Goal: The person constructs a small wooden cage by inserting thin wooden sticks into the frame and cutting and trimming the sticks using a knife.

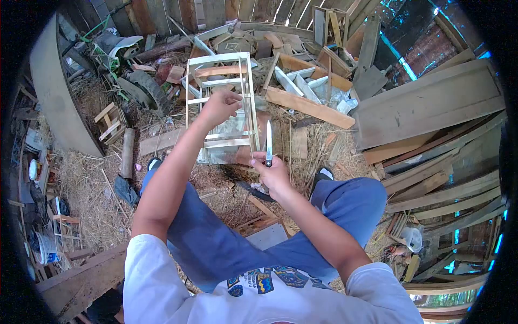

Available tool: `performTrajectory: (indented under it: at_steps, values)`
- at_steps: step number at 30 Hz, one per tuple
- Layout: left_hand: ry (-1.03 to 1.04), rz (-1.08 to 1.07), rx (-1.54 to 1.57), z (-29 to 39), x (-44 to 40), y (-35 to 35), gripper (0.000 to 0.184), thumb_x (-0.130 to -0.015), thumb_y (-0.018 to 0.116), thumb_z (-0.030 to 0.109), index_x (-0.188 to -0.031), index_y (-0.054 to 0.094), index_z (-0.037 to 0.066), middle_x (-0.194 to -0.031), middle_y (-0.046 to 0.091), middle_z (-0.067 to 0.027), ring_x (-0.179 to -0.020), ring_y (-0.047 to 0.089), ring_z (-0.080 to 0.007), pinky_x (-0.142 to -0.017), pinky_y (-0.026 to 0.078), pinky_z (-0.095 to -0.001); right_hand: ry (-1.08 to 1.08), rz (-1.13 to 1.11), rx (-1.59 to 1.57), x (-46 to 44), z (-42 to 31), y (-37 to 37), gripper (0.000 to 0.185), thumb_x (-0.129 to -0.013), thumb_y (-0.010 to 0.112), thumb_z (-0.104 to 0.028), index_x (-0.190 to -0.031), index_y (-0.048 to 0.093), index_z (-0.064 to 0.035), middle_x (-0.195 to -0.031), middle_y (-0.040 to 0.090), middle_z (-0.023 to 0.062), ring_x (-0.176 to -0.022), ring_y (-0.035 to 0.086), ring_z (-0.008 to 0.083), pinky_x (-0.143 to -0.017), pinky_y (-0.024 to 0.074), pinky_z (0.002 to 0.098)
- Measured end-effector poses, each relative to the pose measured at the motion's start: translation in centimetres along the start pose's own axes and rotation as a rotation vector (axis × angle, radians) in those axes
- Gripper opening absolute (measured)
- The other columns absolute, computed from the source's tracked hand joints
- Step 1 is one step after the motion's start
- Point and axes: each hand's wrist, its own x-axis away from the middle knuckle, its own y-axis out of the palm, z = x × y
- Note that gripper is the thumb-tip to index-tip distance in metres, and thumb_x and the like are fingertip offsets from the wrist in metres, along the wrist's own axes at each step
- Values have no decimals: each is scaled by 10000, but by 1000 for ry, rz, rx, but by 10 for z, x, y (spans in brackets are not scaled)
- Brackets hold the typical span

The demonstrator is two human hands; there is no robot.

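Note:
My right hand [274, 174] is closed around the dark handle of a knife [269, 137], its blade pointing up and away from me. A thin pale strip [250, 132] meets the thumb side of this hand. My left hand [220, 109] is raised further forward, its fingers curled and the fingertips close to the upper part of that strip. Whether they pinch it I cannot make out. Below and behind the left hand stands a pale wooden frame with slats [218, 56], partly hidden by the hand and forearm.
Scrap boards [310, 108] and offcuts pile up beyond the frame. A wheel [154, 97] lies at left among machine parts. Large planks [429, 105] lean at right. A small wooden stool-like piece [109, 123] sits on the straw-covered ground. My bent knees flank the work area.

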Motion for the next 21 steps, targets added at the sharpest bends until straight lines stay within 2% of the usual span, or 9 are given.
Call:
performTrajectory:
  at_steps: [5, 8, 10, 12, 14, 16, 19, 21]
  values:
    - [190, 84, -200, -11, -5, 0, 281, -900, 705, 151, -1132, 691, -6, -893, 713, -100, -712, 678, -141, -667, 532, -300, -53, 47, -2, -6, 11, 5, 162, -889, 751, -127, -1021, 663, -89, -788, 578, -43, -539, 429, 49, -435, 327, 232]
    - [221, 146, -338, -11, -5, 1, 297, -851, 757, 203, -1071, 711, 9, -911, 721, -127, -757, 696, -195, -701, 540, -342, -91, 81, 48, -11, 16, 5, 155, -880, 762, -133, -983, 654, -89, -782, 575, -39, -542, 434, 47, -433, 331, 231]
    - [227, 168, -385, -9, -2, 3, 310, -832, 775, 225, -1053, 716, 15, -913, 722, -136, -782, 702, -221, -718, 542, -356, -58, 94, 1, -8, 12, 7, 156, -846, 777, -69, -948, 662, -41, -853, 654, 7, -763, 594, 101, -714, 486, 260]
    - [261, 247, -429, -8, -1, 5, 347, -785, 808, 258, -1003, 719, 4, -885, 737, -157, -813, 723, -282, -735, 553, -366, -60, 96, 5, -11, 13, 8, 176, -838, 782, -70, -933, 635, -50, -830, 635, 5, -747, 580, 98, -696, 477, 262]
    - [260, 250, -433, -8, -1, 6, 349, -780, 812, 263, -991, 718, 3, -877, 736, -158, -808, 723, -284, -731, 553, -365, -63, 100, 7, -14, 17, 8, 199, -831, 787, -71, -919, 608, -59, -807, 617, 3, -731, 566, 95, -679, 467, 264]
    - [261, 251, -434, -14, -5, 6, 351, -775, 816, 268, -979, 716, 1, -869, 735, -158, -803, 723, -286, -726, 553, -364, -123, 127, -11, -17, 22, 9, 299, -809, 810, -93, -899, 524, -92, -750, 544, -15, -682, 507, 88, -634, 432, 279]
    - [281, 251, -403, -20, -9, 8, 358, -764, 825, 281, -958, 717, 0, -853, 733, -158, -787, 723, -283, -711, 552, -365, -77, 174, 63, -21, 24, 9, 384, -790, 829, -118, -890, 458, -119, -733, 480, -29, -656, 452, 81, -596, 392, 280]
    - [275, 257, -408, -21, -10, 8, 356, -758, 830, 286, -936, 717, 0, -841, 731, -156, -775, 722, -278, -699, 551, -365, -74, 174, 46, -23, 26, 11, 387, -789, 835, -128, -890, 461, -117, -742, 482, -29, -660, 451, 81, -594, 390, 275]
